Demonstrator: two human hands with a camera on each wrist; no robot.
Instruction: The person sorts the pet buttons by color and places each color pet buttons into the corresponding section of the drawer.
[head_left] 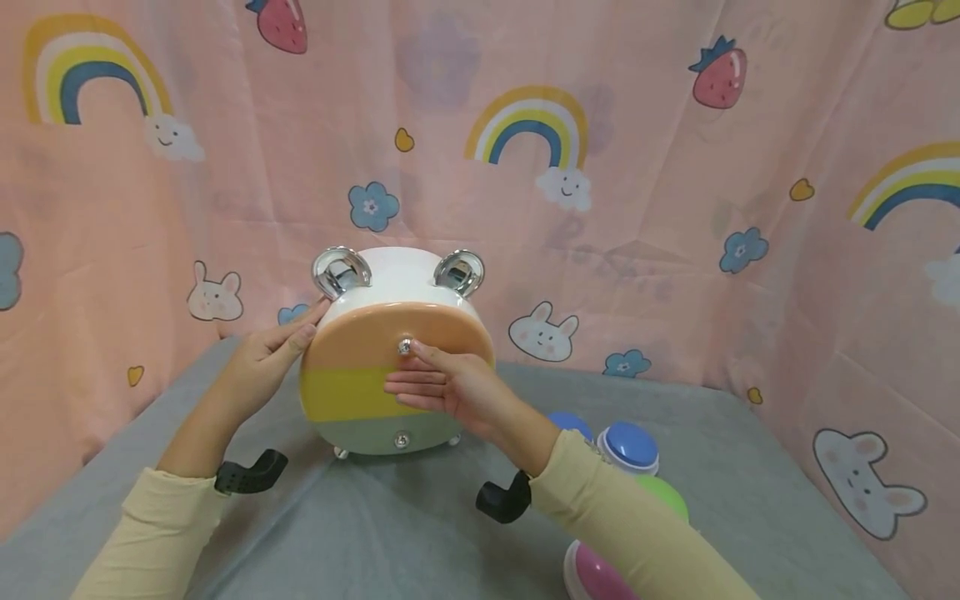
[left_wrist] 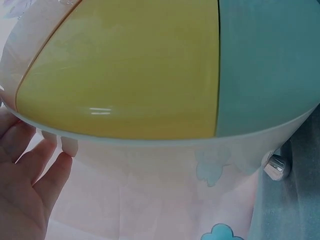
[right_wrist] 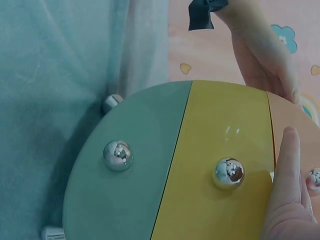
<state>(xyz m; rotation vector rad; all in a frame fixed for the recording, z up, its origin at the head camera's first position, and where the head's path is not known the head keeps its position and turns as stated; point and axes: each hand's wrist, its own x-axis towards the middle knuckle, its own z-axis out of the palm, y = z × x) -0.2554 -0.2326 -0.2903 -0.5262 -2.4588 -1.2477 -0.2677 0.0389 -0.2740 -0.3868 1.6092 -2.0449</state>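
A rounded white drawer box (head_left: 401, 275) with two silver ring ears stands on the grey cloth, its front split into orange, yellow and green drawers. My left hand (head_left: 258, 367) rests against the box's left side, fingers fairly straight; the left wrist view shows the fingertips (left_wrist: 65, 162) along the white edge. My right hand (head_left: 465, 387) is in front of the box, thumb tip right at the orange drawer's silver knob (head_left: 406, 346), other fingers extended over the yellow drawer. That hand hides the yellow drawer's knob (right_wrist: 228, 173) in the head view. The green drawer's knob (head_left: 402, 439) is uncovered.
Right of the box, partly behind my right forearm, are a blue-topped round button (head_left: 632, 444), a second blue one (head_left: 570, 423), a green one (head_left: 666, 495) and a pink one (head_left: 600, 575). A pink patterned curtain (head_left: 645, 267) hangs behind the cloth-covered table (head_left: 750, 492).
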